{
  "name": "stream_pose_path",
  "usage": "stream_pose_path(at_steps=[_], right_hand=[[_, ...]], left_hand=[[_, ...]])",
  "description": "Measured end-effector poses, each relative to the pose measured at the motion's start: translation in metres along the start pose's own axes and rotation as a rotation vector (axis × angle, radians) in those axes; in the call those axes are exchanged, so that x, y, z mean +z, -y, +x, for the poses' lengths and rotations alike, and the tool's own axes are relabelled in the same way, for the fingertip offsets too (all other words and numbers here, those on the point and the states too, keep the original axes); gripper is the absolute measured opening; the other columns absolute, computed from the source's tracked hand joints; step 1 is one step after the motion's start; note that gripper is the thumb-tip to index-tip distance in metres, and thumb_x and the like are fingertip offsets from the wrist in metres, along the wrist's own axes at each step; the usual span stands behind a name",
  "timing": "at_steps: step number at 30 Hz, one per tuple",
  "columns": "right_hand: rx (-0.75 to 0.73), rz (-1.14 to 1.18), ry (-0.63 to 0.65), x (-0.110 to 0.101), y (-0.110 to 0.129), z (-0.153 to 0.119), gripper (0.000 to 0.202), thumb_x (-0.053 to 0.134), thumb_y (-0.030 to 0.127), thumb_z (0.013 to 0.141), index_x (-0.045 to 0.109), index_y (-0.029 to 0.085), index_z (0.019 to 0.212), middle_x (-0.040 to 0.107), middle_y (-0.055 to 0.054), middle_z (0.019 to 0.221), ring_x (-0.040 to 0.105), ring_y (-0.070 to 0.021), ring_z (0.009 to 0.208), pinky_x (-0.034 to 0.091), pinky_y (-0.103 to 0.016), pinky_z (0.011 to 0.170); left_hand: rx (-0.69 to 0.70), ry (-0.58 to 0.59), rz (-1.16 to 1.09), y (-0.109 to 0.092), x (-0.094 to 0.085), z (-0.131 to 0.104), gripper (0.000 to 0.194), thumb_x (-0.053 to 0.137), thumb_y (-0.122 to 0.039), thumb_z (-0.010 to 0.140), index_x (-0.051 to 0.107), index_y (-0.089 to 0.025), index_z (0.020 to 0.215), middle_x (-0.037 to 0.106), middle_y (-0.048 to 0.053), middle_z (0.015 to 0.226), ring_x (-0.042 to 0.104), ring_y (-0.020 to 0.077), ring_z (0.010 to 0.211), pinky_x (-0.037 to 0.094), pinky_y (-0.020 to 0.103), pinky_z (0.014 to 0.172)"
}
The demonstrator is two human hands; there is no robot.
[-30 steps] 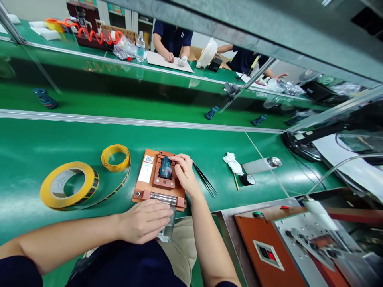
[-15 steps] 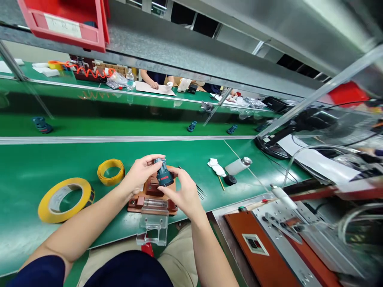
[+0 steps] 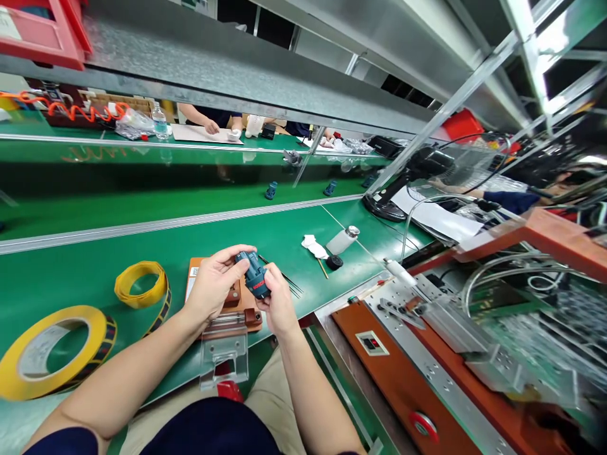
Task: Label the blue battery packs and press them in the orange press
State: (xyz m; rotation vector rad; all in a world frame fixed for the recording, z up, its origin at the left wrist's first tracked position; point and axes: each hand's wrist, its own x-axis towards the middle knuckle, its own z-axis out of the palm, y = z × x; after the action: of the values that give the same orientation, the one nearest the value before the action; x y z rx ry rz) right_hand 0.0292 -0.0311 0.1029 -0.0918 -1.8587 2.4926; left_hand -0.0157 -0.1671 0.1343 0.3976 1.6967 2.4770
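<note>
Between my two hands is a dark blue battery pack (image 3: 255,276) with red lettering on its base. My left hand (image 3: 215,278) grips its narrow upper end between thumb and fingers. At the wider base, the fingers and thumb of my right hand (image 3: 279,302) are closed on it. The pack is tilted, held just above a brown fixture (image 3: 253,320) with a clear hinged plate (image 3: 225,357) at the table's front edge. My left hand partly hides the fixture.
Two yellow label rolls (image 3: 141,284) lie at left. Toward the right are a white bottle (image 3: 344,240), a black cap (image 3: 334,262), white tissue (image 3: 313,246) and thin black rods (image 3: 290,284). A brown-topped machine (image 3: 374,373) stands at right. More battery packs (image 3: 271,190) sit on the green belt beyond.
The view has swung to the right, so the bench appears shifted left. The battery pack has been tilted, and my right hand's fingers have closed in around its base.
</note>
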Motion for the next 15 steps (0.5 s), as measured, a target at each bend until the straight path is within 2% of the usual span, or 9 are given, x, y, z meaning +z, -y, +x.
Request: stream_pose_path(at_steps=[3,5,8,10,12,15], right_hand=[[0.102,0.135,0.008,0.006,0.004,-0.001,0.048,0.064,0.065,0.085,0.042,0.023,0.083,0.043,0.007,0.063,0.023,-0.0051,0.046,0.009,-0.016,0.04],[0.259,0.256,0.103,0.011,0.008,-0.003,0.052,0.062,0.071,0.083,0.047,0.021,0.088,0.041,0.008,0.058,0.018,-0.0043,0.045,0.007,-0.015,0.039],[0.439,0.344,0.239,0.019,0.009,-0.008,0.062,0.059,0.078,0.081,0.052,0.019,0.097,0.043,0.007,0.057,0.016,-0.0042,0.045,0.008,-0.015,0.039],[0.412,0.28,0.192,0.023,0.005,-0.013,0.062,0.059,0.078,0.082,0.052,0.019,0.097,0.051,0.003,0.062,0.024,-0.0052,0.047,0.01,-0.015,0.039],[0.323,0.137,0.104,0.025,0.0,-0.019,0.059,0.055,0.078,0.085,0.051,0.02,0.094,0.055,0.0,0.067,0.032,-0.0068,0.05,0.014,-0.015,0.041],[0.178,-0.109,0.057,0.026,-0.005,-0.024,0.051,0.044,0.072,0.096,0.052,0.021,0.094,0.05,0.001,0.065,0.033,-0.0089,0.049,0.021,-0.019,0.041]], left_hand=[[-0.001,-0.004,0.031,0.002,-0.003,0.002,0.033,0.08,-0.039,0.079,0.076,-0.017,0.104,0.075,0.009,0.109,0.066,0.02,0.098,0.053,0.029,0.086],[0.006,-0.009,0.092,0.003,-0.004,0.003,0.032,0.078,-0.04,0.08,0.074,-0.018,0.102,0.074,0.007,0.102,0.065,0.0184,0.09,0.052,0.028,0.08],[0.069,-0.074,0.253,0.006,-0.005,0.006,0.025,0.069,-0.043,0.084,0.07,-0.018,0.085,0.067,0.001,0.078,0.058,0.0149,0.073,0.047,0.025,0.068],[0.101,-0.123,0.369,0.007,-0.006,0.008,0.027,0.064,-0.041,0.087,0.064,-0.018,0.073,0.059,-0.002,0.068,0.053,0.0136,0.066,0.042,0.025,0.064],[0.099,-0.135,0.464,0.007,-0.006,0.009,0.028,0.061,-0.039,0.087,0.059,-0.019,0.068,0.055,-0.003,0.065,0.051,0.0134,0.064,0.04,0.026,0.063],[0.095,-0.125,0.579,0.005,-0.006,0.009,0.027,0.058,-0.036,0.088,0.056,-0.019,0.067,0.054,-0.003,0.063,0.05,0.0137,0.063,0.038,0.027,0.063]])
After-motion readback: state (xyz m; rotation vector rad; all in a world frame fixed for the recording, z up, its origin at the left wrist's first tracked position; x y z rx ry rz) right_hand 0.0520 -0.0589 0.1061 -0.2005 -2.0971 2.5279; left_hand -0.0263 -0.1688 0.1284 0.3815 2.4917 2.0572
